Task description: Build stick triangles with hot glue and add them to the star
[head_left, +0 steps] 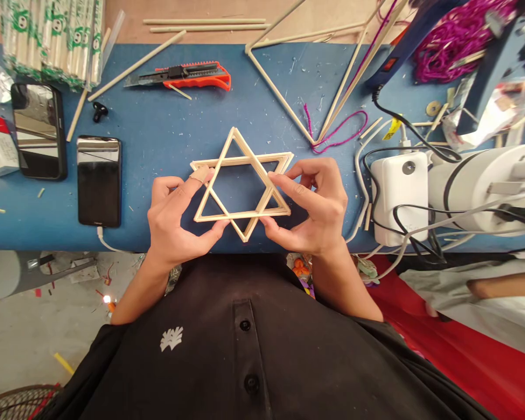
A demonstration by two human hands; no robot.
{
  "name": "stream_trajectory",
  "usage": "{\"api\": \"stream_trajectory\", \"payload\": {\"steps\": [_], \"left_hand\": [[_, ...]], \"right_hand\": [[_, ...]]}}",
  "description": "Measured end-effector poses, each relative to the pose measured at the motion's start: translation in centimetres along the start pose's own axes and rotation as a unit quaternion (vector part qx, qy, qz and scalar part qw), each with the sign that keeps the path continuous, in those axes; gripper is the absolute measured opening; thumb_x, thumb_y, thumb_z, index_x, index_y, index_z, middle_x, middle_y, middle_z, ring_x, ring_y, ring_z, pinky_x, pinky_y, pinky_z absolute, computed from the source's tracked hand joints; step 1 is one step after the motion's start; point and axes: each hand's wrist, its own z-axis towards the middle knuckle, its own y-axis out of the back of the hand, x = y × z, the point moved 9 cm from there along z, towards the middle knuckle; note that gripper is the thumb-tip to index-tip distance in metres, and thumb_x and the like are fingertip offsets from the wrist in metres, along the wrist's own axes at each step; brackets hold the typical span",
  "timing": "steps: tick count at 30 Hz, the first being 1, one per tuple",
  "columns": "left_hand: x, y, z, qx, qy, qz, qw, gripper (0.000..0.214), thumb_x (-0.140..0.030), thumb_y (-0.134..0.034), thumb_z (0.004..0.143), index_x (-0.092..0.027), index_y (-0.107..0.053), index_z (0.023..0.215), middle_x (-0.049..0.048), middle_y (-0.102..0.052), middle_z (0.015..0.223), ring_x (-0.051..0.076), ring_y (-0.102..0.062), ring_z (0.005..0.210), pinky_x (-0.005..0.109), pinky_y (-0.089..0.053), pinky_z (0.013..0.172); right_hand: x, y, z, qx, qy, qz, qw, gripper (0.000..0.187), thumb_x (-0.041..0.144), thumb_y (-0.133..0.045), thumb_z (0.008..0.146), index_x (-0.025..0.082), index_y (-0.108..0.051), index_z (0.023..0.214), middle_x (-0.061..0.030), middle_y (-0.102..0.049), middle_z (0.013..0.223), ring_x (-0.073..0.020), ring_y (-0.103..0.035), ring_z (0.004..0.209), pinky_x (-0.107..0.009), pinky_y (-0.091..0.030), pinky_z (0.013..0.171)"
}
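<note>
1. Wooden star frame (245, 217): two overlapping triangles of slim pale sticks, some sides doubled. It's at the near edge of the blue mat (166, 128); can't tell if lifted or resting.
2. Left hand (177, 213) pinches its left side, thumb and fingertips; right hand (319, 201) mirrors that. Probably steadies both triangles without crushing thin joints.
3. Larger stick frame (280, 96) sits beyond, angular, fuzzy purple strand looped at its near corner. Likely parked clear of the hands.
4. Utility knife (192, 74): orange plastic, ribbed edge, blade pointing left. Sensible spot, reachable but off the work.
5. Wrapped sticks (52, 41), far left: crinkly clear film, green print. Presumably stock.
</note>
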Motion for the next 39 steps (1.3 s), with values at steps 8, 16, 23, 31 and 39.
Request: {"api": "stream_trajectory", "payload": {"steps": [8,16,23,31,39], "left_hand": [[-0.1,0.1,-0.1,-0.009,-0.009,-0.032,0.999,0.076,-0.039,-0.09,0.083,-0.027,-0.065,0.154,0.0051,-0.081,0.135,0.03,-0.065,0.101,0.05,-0.063,0.086],[0.4,0.0,-0.1,-0.008,0.02,-0.044,0.999,0.075,-0.039,-0.09,0.083,-0.029,-0.067,0.153,0.0061,-0.08,0.139,0.03,-0.068,0.102,0.047,-0.065,0.093],[1.3,0.2,-0.1,-0.021,0.05,-0.066,0.996,0.074,-0.041,-0.09,0.082,-0.029,-0.069,0.152,0.0078,-0.079,0.141,0.031,-0.07,0.109,0.049,-0.065,0.104],[2.0,3.7,2.2,-0.06,0.041,-0.071,0.995,0.075,-0.041,-0.09,0.082,-0.028,-0.067,0.152,0.0085,-0.077,0.147,0.03,-0.07,0.11,0.045,-0.065,0.088],[6.8,6.8,6.3,-0.12,0.047,-0.045,0.991,0.073,-0.045,-0.094,0.077,-0.028,-0.07,0.144,0.0082,-0.08,0.135,0.033,-0.073,0.108,0.047,-0.063,0.075]], "right_hand": [[-0.4,-0.2,-0.2,0.015,-0.019,-0.003,1.0,0.063,0.055,-0.079,0.081,0.028,-0.075,0.138,-0.0113,-0.058,0.115,-0.0239,-0.058,0.089,-0.043,-0.054,0.072],[0.3,0.3,0.4,-0.009,0.003,0.036,0.999,0.061,0.044,-0.084,0.08,0.026,-0.075,0.137,-0.0096,-0.061,0.112,-0.0197,-0.057,0.084,-0.037,-0.048,0.065],[1.1,0.6,1.0,-0.027,0.015,0.047,0.998,0.065,0.037,-0.083,0.08,0.027,-0.071,0.143,-0.0092,-0.062,0.111,-0.0227,-0.063,0.092,-0.038,-0.054,0.069],[3.2,1.4,5.5,-0.037,0.065,0.038,0.997,0.054,0.036,-0.082,0.081,0.025,-0.076,0.134,-0.0094,-0.064,0.107,-0.0239,-0.065,0.094,-0.041,-0.058,0.074],[0.7,-3.7,13.3,0.068,0.003,0.097,0.993,0.057,0.039,-0.083,0.073,0.021,-0.079,0.127,-0.0106,-0.067,0.118,-0.0192,-0.063,0.088,-0.039,-0.058,0.074]]}}
